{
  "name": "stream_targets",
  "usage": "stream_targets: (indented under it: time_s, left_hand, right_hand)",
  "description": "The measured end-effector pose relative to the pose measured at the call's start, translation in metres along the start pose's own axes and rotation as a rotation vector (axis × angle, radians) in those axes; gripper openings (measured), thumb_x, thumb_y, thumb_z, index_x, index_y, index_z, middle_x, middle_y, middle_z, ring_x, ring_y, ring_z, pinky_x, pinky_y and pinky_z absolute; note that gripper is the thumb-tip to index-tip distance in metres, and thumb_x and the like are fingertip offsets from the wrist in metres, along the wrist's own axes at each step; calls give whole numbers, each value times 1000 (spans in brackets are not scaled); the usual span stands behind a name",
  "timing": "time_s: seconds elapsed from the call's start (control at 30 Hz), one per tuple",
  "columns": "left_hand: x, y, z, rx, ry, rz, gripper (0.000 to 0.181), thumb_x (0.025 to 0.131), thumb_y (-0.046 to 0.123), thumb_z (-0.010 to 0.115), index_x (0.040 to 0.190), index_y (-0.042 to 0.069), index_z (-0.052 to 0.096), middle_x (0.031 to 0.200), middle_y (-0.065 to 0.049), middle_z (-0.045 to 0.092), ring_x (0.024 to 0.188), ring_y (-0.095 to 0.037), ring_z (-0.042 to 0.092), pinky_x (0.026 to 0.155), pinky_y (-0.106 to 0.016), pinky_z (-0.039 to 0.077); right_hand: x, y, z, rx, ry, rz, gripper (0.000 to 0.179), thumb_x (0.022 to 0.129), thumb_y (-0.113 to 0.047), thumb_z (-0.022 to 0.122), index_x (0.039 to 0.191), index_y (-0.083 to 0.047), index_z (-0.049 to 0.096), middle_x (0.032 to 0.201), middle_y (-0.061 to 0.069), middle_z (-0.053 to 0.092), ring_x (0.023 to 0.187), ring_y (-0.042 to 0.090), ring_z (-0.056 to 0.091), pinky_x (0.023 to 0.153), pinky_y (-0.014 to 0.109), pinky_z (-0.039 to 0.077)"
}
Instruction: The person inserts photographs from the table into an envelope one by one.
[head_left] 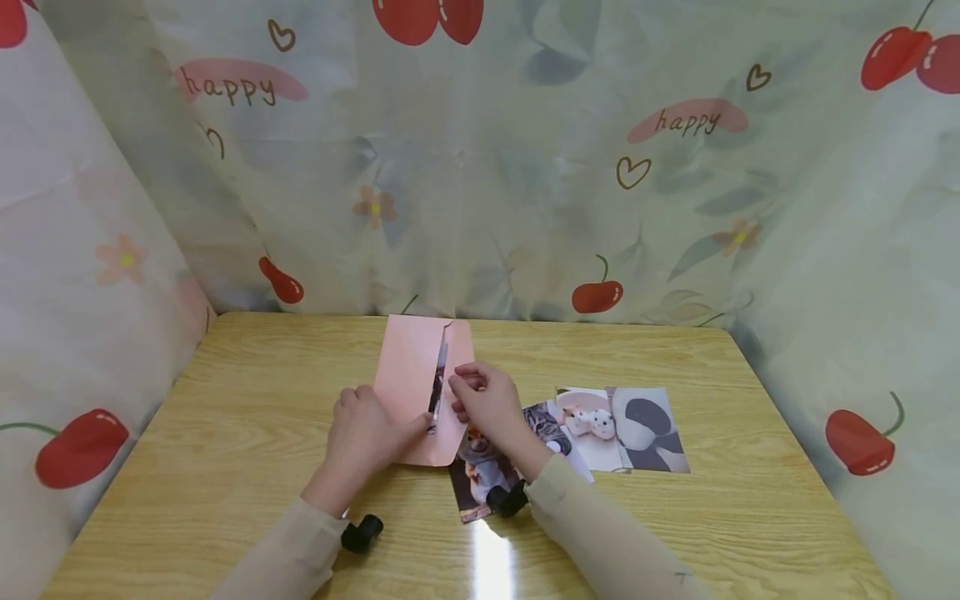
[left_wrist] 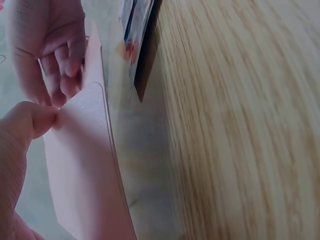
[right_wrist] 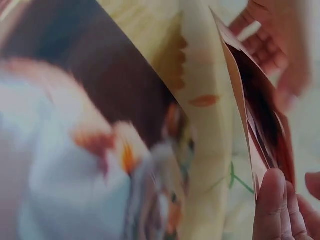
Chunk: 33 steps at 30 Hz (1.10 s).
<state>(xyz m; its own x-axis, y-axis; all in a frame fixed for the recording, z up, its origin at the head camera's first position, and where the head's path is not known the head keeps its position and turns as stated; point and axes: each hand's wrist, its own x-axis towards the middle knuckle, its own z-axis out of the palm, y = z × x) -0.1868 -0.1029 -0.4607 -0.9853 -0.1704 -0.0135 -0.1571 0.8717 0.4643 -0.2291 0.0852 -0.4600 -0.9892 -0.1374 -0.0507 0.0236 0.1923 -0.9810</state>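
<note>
A pink envelope (head_left: 411,375) lies at the table's middle, its long opening toward the right. Inside the opening a dark printed photo (right_wrist: 260,110) shows, partly hidden by the envelope. My left hand (head_left: 367,427) holds the envelope from its left side, thumb (left_wrist: 42,119) pressed at the opening's edge. My right hand (head_left: 491,408) is over the envelope's flap (head_left: 454,442), fingers loosely bent. In the right wrist view its fingertips (right_wrist: 274,192) overlap the envelope's edge, with the thumb apart from them.
Several photos lie right of the envelope: a cat photo (head_left: 480,479) partly under the right forearm, one with spotted figures (head_left: 588,425), and a grey one (head_left: 648,429). A patterned curtain (head_left: 465,208) stands behind the wooden table (head_left: 247,433). Black cameras (head_left: 362,534) sit by both wrists.
</note>
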Motion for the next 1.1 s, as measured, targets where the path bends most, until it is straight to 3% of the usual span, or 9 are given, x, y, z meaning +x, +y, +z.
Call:
stream_targets:
  time_s: [0.13,0.43,0.57,0.8,1.1]
  left_hand:
    - [0,-1,-1,6,7,-3,102,65,74,68,111,-14,46,102,-25,46,90,-35,47,73,-45,44]
    - [-2,-2,-2,-14,-1,-6,105,63,76,68,112,-14,45,102,-25,45,88,-34,46,71,-44,44]
    - [-3,-3,-1,-11,-8,-12,106,63,76,68,112,-14,44,101,-24,44,88,-34,46,71,-43,44]
    - [-3,-5,0,-17,-25,-27,110,62,78,67,116,-14,43,104,-24,44,89,-34,46,72,-43,44]
    - [-3,-9,-2,-11,-29,-8,110,62,79,66,117,-14,44,104,-24,44,89,-34,46,72,-44,44]
  right_hand:
    - [-1,-5,-16,16,21,-8,35,91,-32,68,116,-8,63,95,15,66,74,28,68,66,44,56]
    - [-1,-7,-67,0,65,1,50,83,-44,74,118,-11,60,104,12,65,95,43,62,68,40,56]
    - [-5,-3,-86,-99,90,25,59,79,-51,75,121,-14,58,108,9,63,95,37,63,72,44,55]
    - [-15,12,-111,-306,115,66,70,73,-61,74,125,-19,55,113,4,60,95,22,60,73,38,54]
    - [-30,26,-128,-482,131,62,81,73,-58,76,129,-5,52,114,10,61,102,23,60,81,40,51]
